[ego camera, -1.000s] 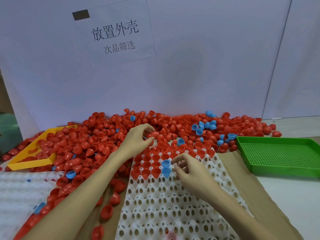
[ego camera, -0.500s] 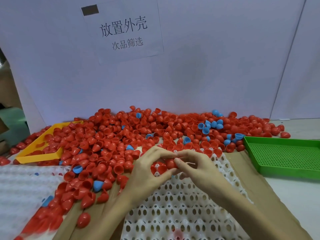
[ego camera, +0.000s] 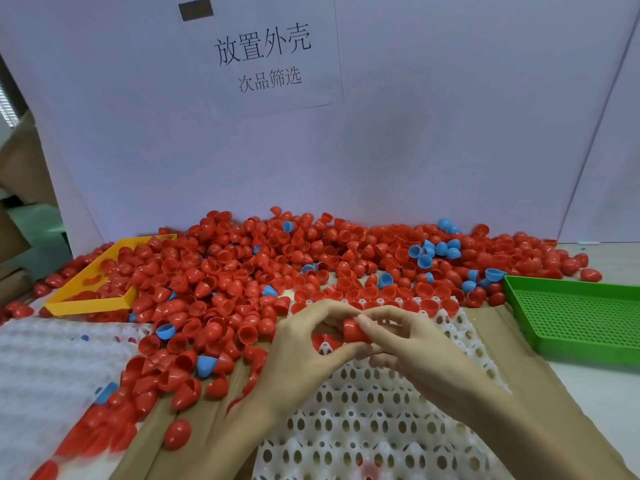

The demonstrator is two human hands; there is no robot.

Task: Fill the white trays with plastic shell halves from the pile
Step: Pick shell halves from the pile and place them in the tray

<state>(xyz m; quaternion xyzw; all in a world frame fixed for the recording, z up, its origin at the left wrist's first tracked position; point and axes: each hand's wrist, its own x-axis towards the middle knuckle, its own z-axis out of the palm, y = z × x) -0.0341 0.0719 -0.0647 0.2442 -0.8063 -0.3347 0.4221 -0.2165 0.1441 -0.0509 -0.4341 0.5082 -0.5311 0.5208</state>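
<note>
A red shell half is held between both hands above the far part of the white tray, which lies at the near middle of the table. The left hand is curled around it from the left, thumb below and fingers arched over; the right hand pinches it from the right with the fingertips. Which hand carries the load cannot be told. The shell's long axis is seen lying roughly left-to-right, tilted, not upright; which end is the open mouth is hidden by fingers.

The tray's far row is already filled with red shells; the pockets directly below the hands appear free, so the next seat is judged to be straight down and slightly toward the near edge. The shell must be turned before seating, and the right hand is nearer to the free pockets.

The pile is spread along the far edge of the table, red with a few blue halves. A yellow tray sits at the far left, a green tray at the right edge, another white tray at the near left.
</note>
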